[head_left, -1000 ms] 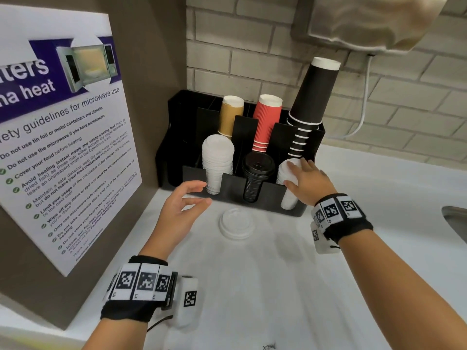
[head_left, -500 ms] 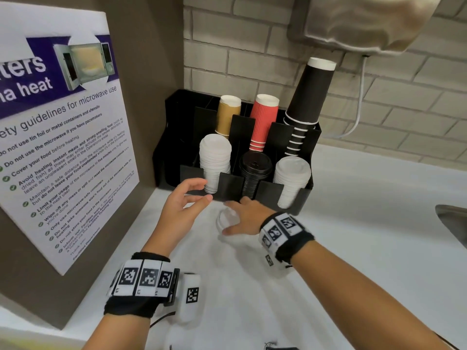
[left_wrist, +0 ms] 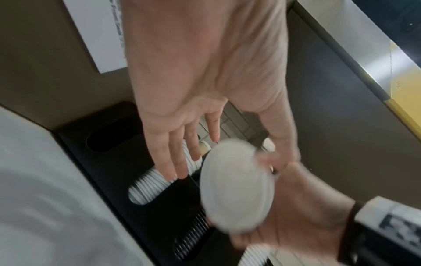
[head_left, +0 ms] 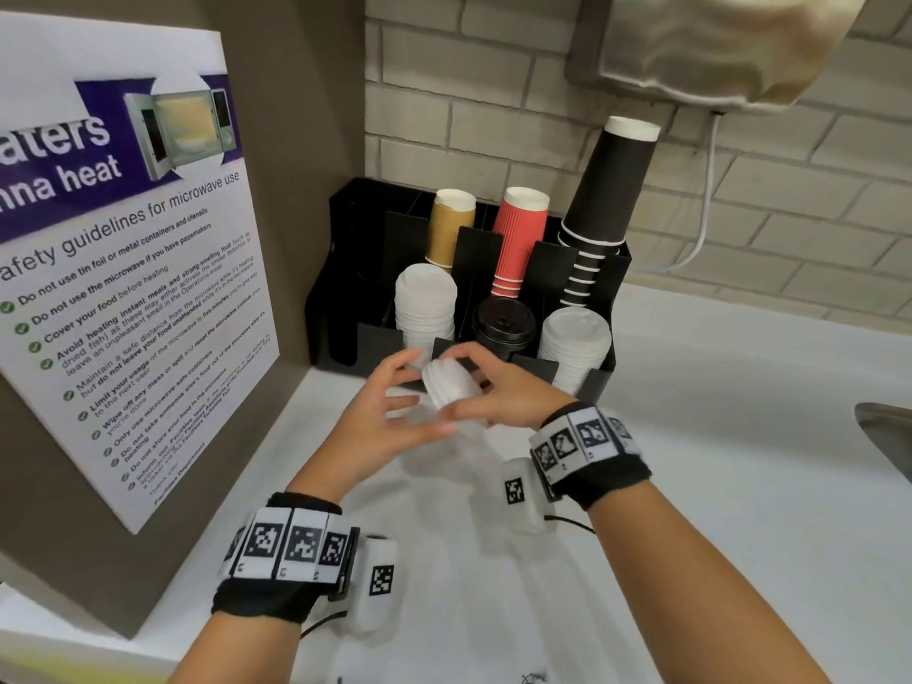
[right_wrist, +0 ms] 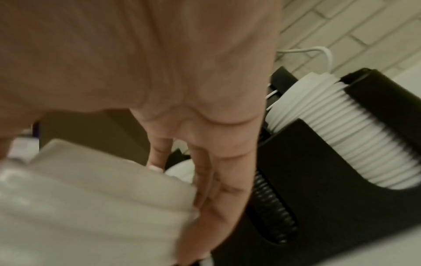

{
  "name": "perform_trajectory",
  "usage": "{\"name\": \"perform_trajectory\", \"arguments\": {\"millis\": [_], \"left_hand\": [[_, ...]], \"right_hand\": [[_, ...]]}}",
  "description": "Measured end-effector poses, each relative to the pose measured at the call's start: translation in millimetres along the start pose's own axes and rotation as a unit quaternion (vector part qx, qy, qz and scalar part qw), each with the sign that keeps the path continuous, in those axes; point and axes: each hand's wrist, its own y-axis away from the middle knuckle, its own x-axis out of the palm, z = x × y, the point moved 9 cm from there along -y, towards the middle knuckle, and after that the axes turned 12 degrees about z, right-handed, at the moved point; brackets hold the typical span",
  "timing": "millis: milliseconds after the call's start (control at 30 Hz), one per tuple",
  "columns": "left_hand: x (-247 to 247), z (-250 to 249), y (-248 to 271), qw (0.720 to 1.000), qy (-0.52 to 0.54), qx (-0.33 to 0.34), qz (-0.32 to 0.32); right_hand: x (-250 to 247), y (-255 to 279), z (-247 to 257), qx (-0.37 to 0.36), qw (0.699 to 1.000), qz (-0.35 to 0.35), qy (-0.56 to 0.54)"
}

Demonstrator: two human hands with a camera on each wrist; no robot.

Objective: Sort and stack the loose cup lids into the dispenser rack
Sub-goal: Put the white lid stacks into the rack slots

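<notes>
Up front, the black rack (head_left: pixel 599 382) holds a white lid stack (head_left: pixel 425 308) at 10 o'clock, black lids (head_left: pixel 503 325) at 12 and white lids (head_left: pixel 575 338) at 2, cups behind. Left hand (head_left: pixel 375 422) spread, fingers relaxed; right hand (head_left: pixel 503 392) pinches a white lid (head_left: pixel 449 385), tilted on edge, face toward 10 o'clock, above the counter (head_left: pixel 715 486) before the rack.

The dispenser rack (head_left: pixel 345 288) stands in the counter's (head_left: pixel 740 436) back-left corner, lid stacks (head_left: pixel 427 303) in front, cups (head_left: pixel 520 239) behind. Both hands hold a lid (head_left: pixel 449 385) just before it; a sink (head_left: pixel 888 431) lies at the right edge.
</notes>
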Motion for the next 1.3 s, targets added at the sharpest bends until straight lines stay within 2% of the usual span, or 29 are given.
{"name": "perform_trajectory", "arguments": {"millis": [100,233,633,700,767,900,967,1033,1100,1300], "left_hand": [[16.9,-7.8,-1.9,0.999,0.031,0.021,0.032],[19.5,-20.4,-1.2,0.997,0.052,0.055,0.001],[31.9,-26.2,-3.1,0.997,0.044,0.063,0.03],[32.2,-25.5,-3.2,0.996,0.049,0.064,0.037],[26.8,-25.8,-2.0,0.996,0.052,0.063,0.02],[8.1,-22.3,2.2,0.997,0.035,0.066,-0.032],[-0.1,-17.8,3.7,0.997,0.021,0.061,-0.053],[-5.6,-13.4,5.2,0.996,0.016,0.055,-0.064],[-8.9,-11.9,6.7,0.996,0.012,0.056,-0.069],[-15.0,-13.1,9.0,0.995,0.006,0.064,-0.078]], "right_hand": [[2.7,19.5,24.4,-0.069,0.992,0.011,-0.101],[3.1,35.6,37.3,-0.11,0.985,0.015,-0.129],[-5.8,49.2,37.4,-0.123,0.986,-0.022,-0.114],[-14.2,51.4,36.8,-0.125,0.987,-0.042,-0.092],[-39.9,56.6,31.6,-0.12,0.986,-0.09,-0.079],[-128.0,78.7,7.0,-0.063,0.964,-0.257,-0.028],[-162.4,84.2,-6.7,-0.004,0.954,-0.297,0.038],[-182.1,80.8,-21.6,0.064,0.949,-0.295,0.09],[-187.2,71.4,-32.7,0.12,0.948,-0.265,0.131],[-168.8,41.0,-41.0,0.165,0.942,-0.196,0.216]]}}
